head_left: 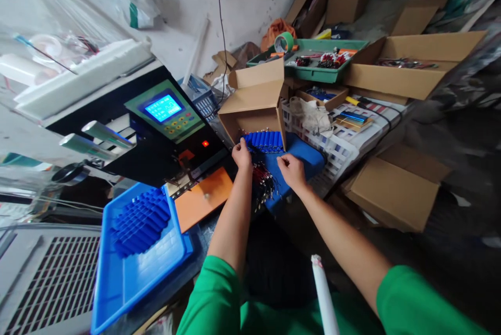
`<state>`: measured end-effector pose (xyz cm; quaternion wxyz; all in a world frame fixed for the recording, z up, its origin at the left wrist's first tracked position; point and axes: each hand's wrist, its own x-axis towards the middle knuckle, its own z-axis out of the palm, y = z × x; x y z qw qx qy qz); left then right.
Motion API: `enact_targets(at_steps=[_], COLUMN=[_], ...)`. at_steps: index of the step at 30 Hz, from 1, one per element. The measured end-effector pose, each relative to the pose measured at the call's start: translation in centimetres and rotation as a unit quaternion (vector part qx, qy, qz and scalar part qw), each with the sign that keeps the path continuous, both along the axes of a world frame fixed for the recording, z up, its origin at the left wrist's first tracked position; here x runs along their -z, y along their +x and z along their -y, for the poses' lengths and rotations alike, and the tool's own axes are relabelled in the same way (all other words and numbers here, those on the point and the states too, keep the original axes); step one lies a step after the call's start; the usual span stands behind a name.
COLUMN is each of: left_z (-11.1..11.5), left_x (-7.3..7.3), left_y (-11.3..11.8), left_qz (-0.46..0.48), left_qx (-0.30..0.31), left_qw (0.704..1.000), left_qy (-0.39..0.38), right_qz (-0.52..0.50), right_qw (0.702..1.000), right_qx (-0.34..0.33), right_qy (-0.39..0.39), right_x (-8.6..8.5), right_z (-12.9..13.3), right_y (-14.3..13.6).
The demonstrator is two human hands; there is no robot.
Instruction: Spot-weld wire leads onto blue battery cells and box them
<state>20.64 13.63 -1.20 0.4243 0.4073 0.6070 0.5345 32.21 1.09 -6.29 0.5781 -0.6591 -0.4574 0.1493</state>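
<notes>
My left hand (241, 155) is closed, thumb and fingers pinched together at the left end of a row of blue cylindrical cells (266, 141). What it pinches, if anything, is hidden. The cells lie stacked at the mouth of an open cardboard box (254, 99). My right hand (291, 169) hovers over the blue stool-like surface (307, 155) with its fingers curled in; their contents cannot be made out. Between my hands and nearer me hangs a bundle of red and black wires (263, 181) with bare tips.
At left stands a black machine with a lit display (164, 108) and an orange plate (204, 198). A blue tray (133, 277) holds more blue cells. Behind are a green tray (313, 75) and a white basket (336, 147). A white tube (324, 296) rises close to me.
</notes>
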Motion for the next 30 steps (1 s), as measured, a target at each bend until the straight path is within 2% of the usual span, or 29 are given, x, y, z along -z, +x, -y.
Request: enact_targets(at_steps=[4,7,10,11,13,17,20,23,25,30], left_z=[2.7,6.1,10.4,11.9,14.6,19.1,22.6,25.8,27.6,30.2], left_x=[-1.8,-3.5,-4.7,-4.9,-4.8,-3.6,-2.1,-0.2,1.1,3.5], left_y=[-1.6,-4.0,-7.8,-9.4,-12.7,-18.1,-20.4,-21.4,-21.7,-21.9], left_qz=[0.061,0.053,-0.02,-0.057,-0.15,-0.244,-0.277,-0.269,-0.256,-0.22], left_qx=[0.017,0.053,0.155,0.168,0.146,0.076,0.098,0.133,0.125,0.108], left_qw=[0.997,0.997,0.979,0.972,0.959,0.937,0.921,0.924,0.936,0.958], left_qy=[-0.036,0.016,0.128,0.152,0.191,0.237,0.254,0.236,0.209,0.151], right_qz=[0.023,0.051,0.09,0.104,0.126,0.164,0.189,0.217,0.238,0.283], right_qw=[1.0,0.998,0.991,0.987,0.976,0.955,0.942,0.932,0.924,0.895], right_qx=[0.0,0.002,-0.007,-0.009,-0.015,-0.066,-0.112,-0.136,-0.146,-0.158], right_qy=[-0.015,-0.044,-0.099,-0.123,-0.175,-0.24,-0.254,-0.256,-0.261,-0.306], right_x=[0.2,0.0,-0.6,-1.0,-1.8,-3.6,-4.4,-4.6,-4.6,-5.2], right_z=[-0.1,-0.1,0.0,0.1,-0.1,-1.3,-2.8,-4.2,-4.9,-5.5], right_y=[0.2,0.2,0.0,0.0,-0.2,-0.6,-1.2,-1.9,-2.3,-3.4])
